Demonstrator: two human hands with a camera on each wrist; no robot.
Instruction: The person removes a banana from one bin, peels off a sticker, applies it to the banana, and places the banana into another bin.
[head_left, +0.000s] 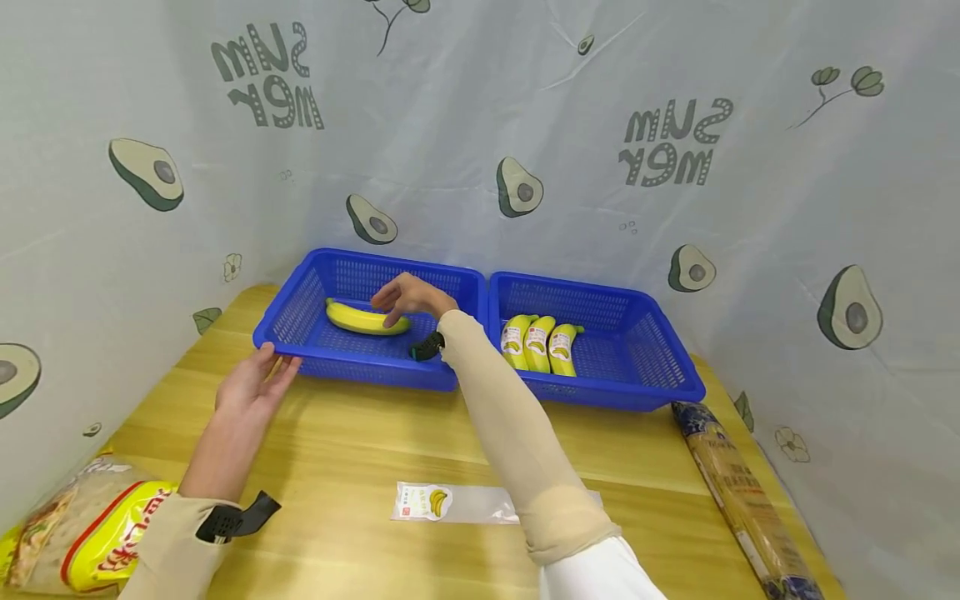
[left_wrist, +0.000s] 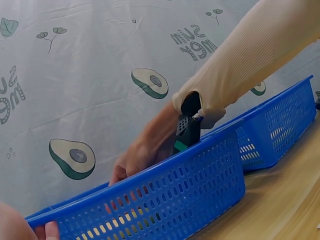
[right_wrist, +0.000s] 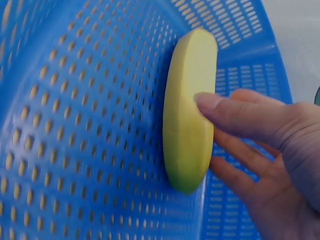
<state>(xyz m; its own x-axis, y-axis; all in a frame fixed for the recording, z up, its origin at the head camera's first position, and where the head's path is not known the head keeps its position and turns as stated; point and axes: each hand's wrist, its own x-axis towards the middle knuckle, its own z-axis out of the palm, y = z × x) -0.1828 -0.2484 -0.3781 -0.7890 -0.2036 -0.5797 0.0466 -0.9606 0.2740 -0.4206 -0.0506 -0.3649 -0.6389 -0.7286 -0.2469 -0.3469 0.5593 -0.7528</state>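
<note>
A yellow banana (head_left: 367, 320) with a greenish end lies in the left blue basket (head_left: 360, 367). My right hand (head_left: 414, 295) is over its right part, fingers loosely bent. In the right wrist view the thumb overlaps the banana (right_wrist: 189, 120), and the other fingers lie along its side without closing round it; whether they touch is unclear. At the basket's front left corner, my left hand (head_left: 251, 387) holds the rim. The left wrist view shows its fingertips (left_wrist: 51, 231) against the basket's outer wall.
The right blue basket (head_left: 622, 392) holds three labelled bananas (head_left: 537, 343). A clear labelled sleeve (head_left: 457, 503) lies flat on the wooden table (head_left: 337, 467). A yellow food bag (head_left: 90, 529) is at left, a long pack of noodles (head_left: 742, 500) at right. A printed curtain (head_left: 465, 108) hangs behind.
</note>
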